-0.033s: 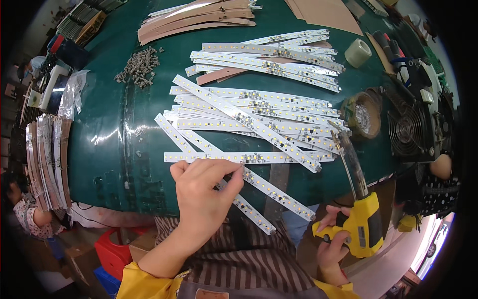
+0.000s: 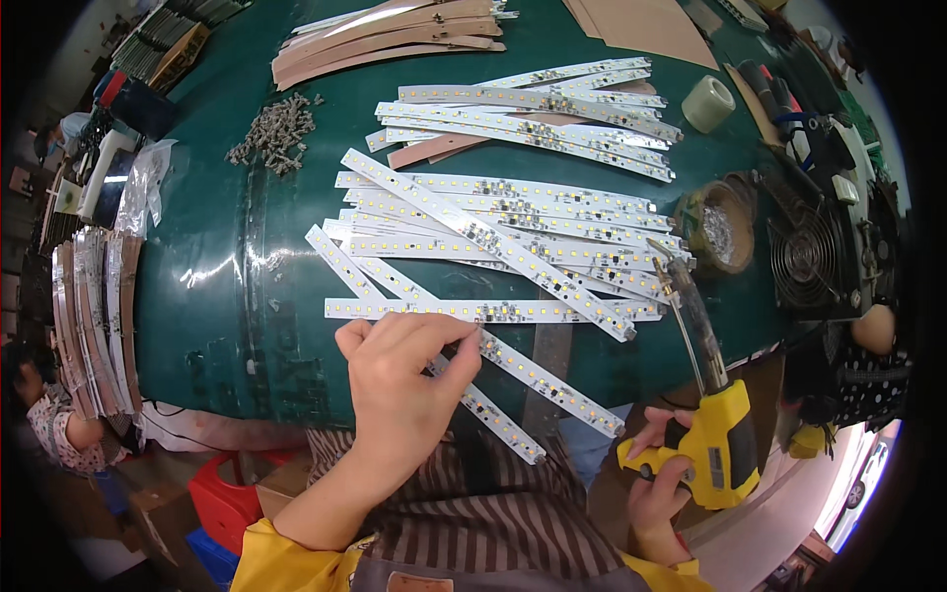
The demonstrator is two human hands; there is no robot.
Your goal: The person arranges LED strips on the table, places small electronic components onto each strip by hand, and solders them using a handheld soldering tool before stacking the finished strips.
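**Strip under my left fingers, yellow tool in my right**

My left hand (image 2: 404, 380) lies palm down at the near edge of the green table (image 2: 212, 296). Its fingers are curled over a white LED strip (image 2: 513, 360) that runs slantwise from the upper left down toward my lap, and the fingertips press just where that strip crosses a second strip (image 2: 493, 312) lying flat across the table. This grip is nearly closed on the slanted strip; how far the thumb wraps under it I cannot tell, since the hand hides it.

My right hand (image 2: 663, 474) is low at the right, off the table's edge, its grip wrapped tight round the handle of a yellow soldering gun (image 2: 725, 449). The gun's long dark tip (image 2: 681, 286) points up and away from me, ending just beside the right ends of the heap of LED strips (image 2: 493, 217) in the table's middle.

Farther off lies another pile of strips (image 2: 533, 113) with brown card slats (image 2: 385, 39) beyond. A small heap of grey screws (image 2: 276, 133) sits to the left, a roll of tape (image 2: 708, 104) to the right, and a round tin (image 2: 718, 229) near a black fan (image 2: 809, 259).
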